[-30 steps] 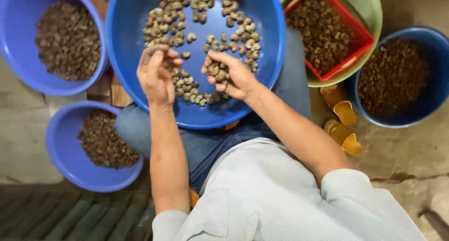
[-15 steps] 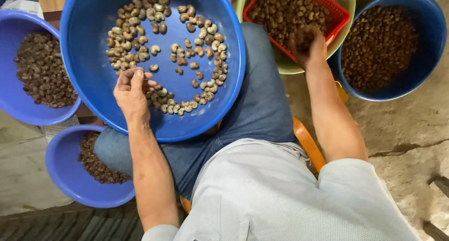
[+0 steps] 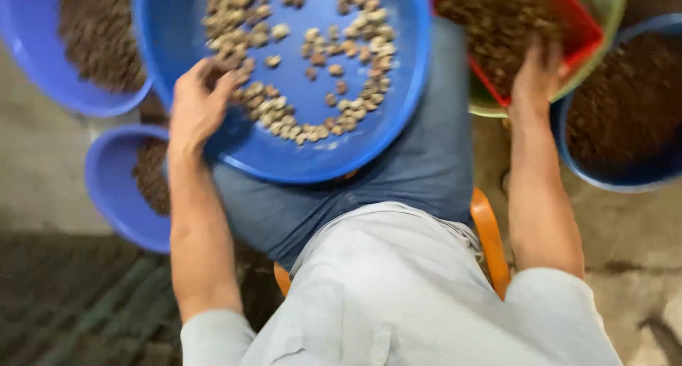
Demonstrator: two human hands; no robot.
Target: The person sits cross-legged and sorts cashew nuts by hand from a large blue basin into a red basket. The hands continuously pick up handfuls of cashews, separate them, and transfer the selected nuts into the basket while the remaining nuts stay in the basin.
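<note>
Left hand [image 3: 199, 106] rests on the near rim of the big round blue plastic basin [image 3: 398, 117] on the lap, fingers curled over pale nuts [image 3: 298, 121] — grip unclear. Right hand [image 3: 540, 74] reaches far right into the red square plastic basket [image 3: 586, 32] of dark nuts; closure hidden. One basin, one basket; three smaller blue bowls — two left [image 3: 106, 188], one right [image 3: 568, 153].

left hand [image 3: 199, 106]: fingers curled | right hand [image 3: 538, 71]: outstretched, seemingly cupped
</note>
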